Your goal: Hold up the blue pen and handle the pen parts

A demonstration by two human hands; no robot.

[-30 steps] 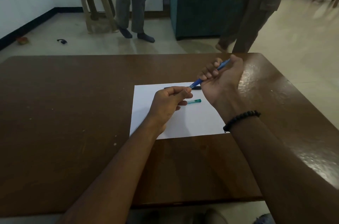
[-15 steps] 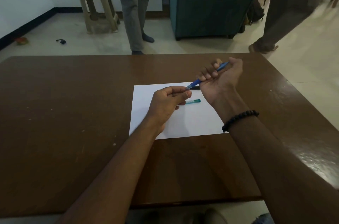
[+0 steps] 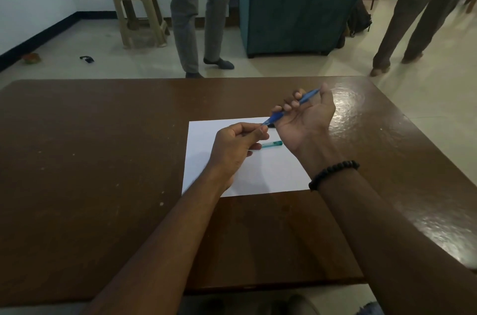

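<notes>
My right hand (image 3: 304, 118), palm up, grips a blue pen (image 3: 308, 96) above the far right corner of a white sheet of paper (image 3: 260, 172) on the brown table (image 3: 90, 160). The pen's tip points down-left toward my left hand (image 3: 237, 142). That left hand hovers over the sheet with thumb and forefinger pinched together right at the tip; whether anything sits between them I cannot see. A small teal tube (image 3: 272, 144) lies on the paper between both hands. A dark object on the sheet is mostly hidden behind the pen's tip.
Beyond the table's far edge a person in grey trousers (image 3: 198, 18) stands close. Another person's legs (image 3: 413, 18) are at the right. A plastic stool (image 3: 136, 13) and a teal armchair (image 3: 296, 2) stand further back on the tiled floor.
My hands have barely shifted; the left fingers stay pinched at the pen's tip. The person in grey trousers has stepped closer to the table, and the person at the right has walked rightward.
</notes>
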